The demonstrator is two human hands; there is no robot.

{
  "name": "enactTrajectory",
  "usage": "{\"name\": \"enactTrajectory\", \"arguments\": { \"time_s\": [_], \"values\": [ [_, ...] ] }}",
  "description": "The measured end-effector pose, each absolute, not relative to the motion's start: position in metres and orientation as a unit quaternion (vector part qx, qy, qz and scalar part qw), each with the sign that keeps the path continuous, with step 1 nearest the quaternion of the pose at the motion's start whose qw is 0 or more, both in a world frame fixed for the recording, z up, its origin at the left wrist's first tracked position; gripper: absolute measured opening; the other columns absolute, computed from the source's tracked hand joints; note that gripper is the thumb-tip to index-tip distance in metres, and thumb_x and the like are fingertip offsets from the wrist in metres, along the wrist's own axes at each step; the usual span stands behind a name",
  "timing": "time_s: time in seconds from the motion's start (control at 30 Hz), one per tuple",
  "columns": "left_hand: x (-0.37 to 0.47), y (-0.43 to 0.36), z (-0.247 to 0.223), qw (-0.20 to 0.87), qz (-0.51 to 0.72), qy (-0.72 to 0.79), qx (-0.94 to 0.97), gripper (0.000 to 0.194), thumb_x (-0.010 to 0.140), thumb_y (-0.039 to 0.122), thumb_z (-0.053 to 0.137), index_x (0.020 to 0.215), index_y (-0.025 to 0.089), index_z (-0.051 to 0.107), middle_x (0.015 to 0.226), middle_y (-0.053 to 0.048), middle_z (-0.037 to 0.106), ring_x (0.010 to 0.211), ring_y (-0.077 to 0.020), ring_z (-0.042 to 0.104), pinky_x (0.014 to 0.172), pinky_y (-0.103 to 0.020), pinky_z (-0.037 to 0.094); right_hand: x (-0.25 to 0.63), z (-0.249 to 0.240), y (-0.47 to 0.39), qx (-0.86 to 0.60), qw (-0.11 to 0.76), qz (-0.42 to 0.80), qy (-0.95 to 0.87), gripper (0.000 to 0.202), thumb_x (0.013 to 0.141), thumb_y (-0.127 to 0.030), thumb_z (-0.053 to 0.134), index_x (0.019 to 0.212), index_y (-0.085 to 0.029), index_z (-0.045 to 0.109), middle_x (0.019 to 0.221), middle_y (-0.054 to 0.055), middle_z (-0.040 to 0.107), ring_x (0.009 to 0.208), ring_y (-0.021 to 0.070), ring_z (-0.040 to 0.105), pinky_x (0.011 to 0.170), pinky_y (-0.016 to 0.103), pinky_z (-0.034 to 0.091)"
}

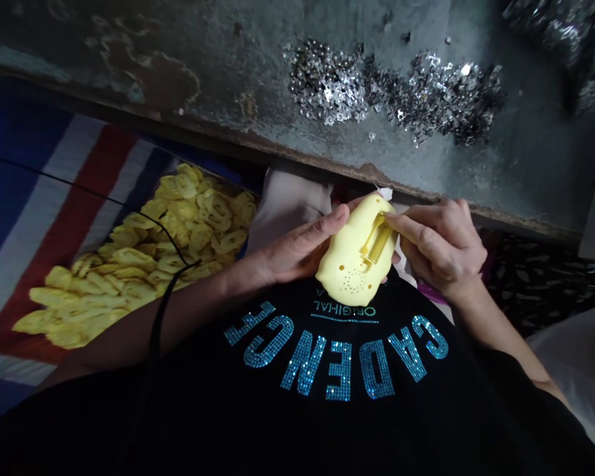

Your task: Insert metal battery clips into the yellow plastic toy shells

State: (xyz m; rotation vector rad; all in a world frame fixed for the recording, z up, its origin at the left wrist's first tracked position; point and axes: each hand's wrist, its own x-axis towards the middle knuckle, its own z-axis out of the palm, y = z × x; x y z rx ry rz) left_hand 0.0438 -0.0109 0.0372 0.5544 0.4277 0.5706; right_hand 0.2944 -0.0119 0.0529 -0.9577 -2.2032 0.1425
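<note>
My left hand (305,248) grips a pale yellow plastic toy housing (350,258) from its left side, in front of my chest. The housing is rounded, with a ring of small speaker holes, a few screw holes and a long recessed compartment like a battery bay. At the upper end of that compartment, the thumb and fingers of my right hand (439,241) are pinched together. Whatever lies between those fingertips is too small or hidden to make out. Beyond the housing, a heap of small shiny metal pieces (330,86) lies on the worn grey bench top (218,79).
To the left, a large pile of similar yellow plastic shells (129,271) rests on a blue, white and red striped sheet (86,172). A dark cord (79,187) crosses there. The bench's rough edge runs just beyond my hands. A clear bag (560,26) lies at the far right.
</note>
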Motion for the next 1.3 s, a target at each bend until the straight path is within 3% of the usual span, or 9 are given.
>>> {"name": "enactTrajectory", "arguments": {
  "time_s": [0.1,0.23,0.37,0.6,0.77,0.93,1.07,1.17,1.3],
  "values": [
    [0.045,-0.009,0.040,0.900,0.283,0.191,0.270,0.097,0.105,0.070,0.066,0.182,0.021,0.033,0.138,-0.019,0.086,0.118,-0.0342,0.087,0.097,-0.038,0.069,0.294,0.054,-0.011,-0.404,0.389,0.145,-0.815,0.038,0.109,-0.018,0.071,0.139,-0.039,0.081,0.111,0.002,0.086,0.091,0.0224,0.079,0.081,0.043,0.064],
    [0.045,-0.010,0.048,0.889,0.299,0.223,0.266,0.101,0.102,0.073,0.074,0.183,0.025,0.036,0.145,-0.018,0.083,0.131,-0.0353,0.083,0.102,-0.039,0.069,0.300,0.064,0.004,-0.449,0.388,0.310,-0.743,0.018,0.107,-0.040,0.082,0.124,-0.034,0.085,0.112,0.005,0.084,0.096,0.0242,0.079,0.082,0.043,0.066],
    [0.045,-0.014,0.059,0.879,0.300,0.253,0.269,0.094,0.103,0.074,0.075,0.181,0.034,0.041,0.158,-0.012,0.077,0.133,-0.0336,0.081,0.101,-0.038,0.069,0.303,0.068,0.022,-0.434,0.335,0.452,-0.703,0.035,0.099,-0.058,0.090,0.118,-0.030,0.081,0.114,0.005,0.083,0.092,0.0210,0.077,0.076,0.037,0.065],
    [0.044,-0.016,0.065,0.874,0.289,0.274,0.280,0.099,0.105,0.072,0.074,0.185,0.032,0.033,0.168,-0.016,0.067,0.122,-0.0325,0.082,0.101,-0.045,0.072,0.298,0.061,0.025,-0.411,0.334,0.566,-0.632,0.043,0.091,-0.059,0.097,0.111,-0.027,0.078,0.106,0.000,0.080,0.085,0.0166,0.072,0.075,0.029,0.061],
    [0.044,-0.011,0.066,0.860,0.289,0.311,0.284,0.097,0.104,0.063,0.078,0.185,0.036,0.032,0.172,-0.013,0.064,0.130,-0.0334,0.080,0.110,-0.048,0.069,0.299,0.078,0.032,-0.405,0.287,0.503,-0.708,0.032,0.096,-0.045,0.093,0.116,-0.024,0.082,0.106,0.001,0.082,0.087,0.0161,0.071,0.074,0.028,0.056],
    [0.044,-0.006,0.064,0.850,0.281,0.314,0.315,0.096,0.102,0.058,0.084,0.184,0.039,0.037,0.171,-0.012,0.065,0.130,-0.0342,0.080,0.104,-0.042,0.069,0.298,0.092,0.037,-0.406,0.250,0.393,-0.786,0.025,0.095,-0.030,0.086,0.117,-0.021,0.080,0.099,0.000,0.079,0.083,0.0151,0.070,0.076,0.030,0.056],
    [0.035,-0.011,0.067,0.808,0.296,0.314,0.401,0.086,0.105,0.064,0.078,0.178,0.029,0.051,0.161,-0.014,0.072,0.142,-0.0368,0.074,0.103,-0.038,0.067,0.299,0.074,0.022,-0.416,0.336,0.311,-0.786,0.021,0.098,-0.038,0.087,0.115,-0.027,0.080,0.099,0.001,0.081,0.081,0.0181,0.072,0.077,0.034,0.062],
    [0.030,-0.014,0.073,0.733,0.265,0.339,0.527,0.101,0.095,0.062,0.091,0.181,0.033,0.047,0.158,-0.013,0.074,0.144,-0.0395,0.073,0.099,-0.041,0.068,0.298,0.047,0.007,-0.417,0.437,0.196,-0.773,0.024,0.103,-0.046,0.081,0.122,-0.032,0.078,0.103,0.003,0.082,0.085,0.0238,0.077,0.079,0.043,0.067],
    [0.033,-0.015,0.085,0.590,0.240,0.369,0.677,0.114,0.085,0.061,0.099,0.180,0.029,0.044,0.158,-0.014,0.074,0.147,-0.0413,0.071,0.114,-0.053,0.065,0.294,0.015,-0.002,-0.391,0.519,0.086,-0.755,0.035,0.111,-0.058,0.065,0.139,-0.039,0.071,0.107,0.006,0.083,0.092,0.0310,0.082,0.079,0.053,0.070]
  ]
}}
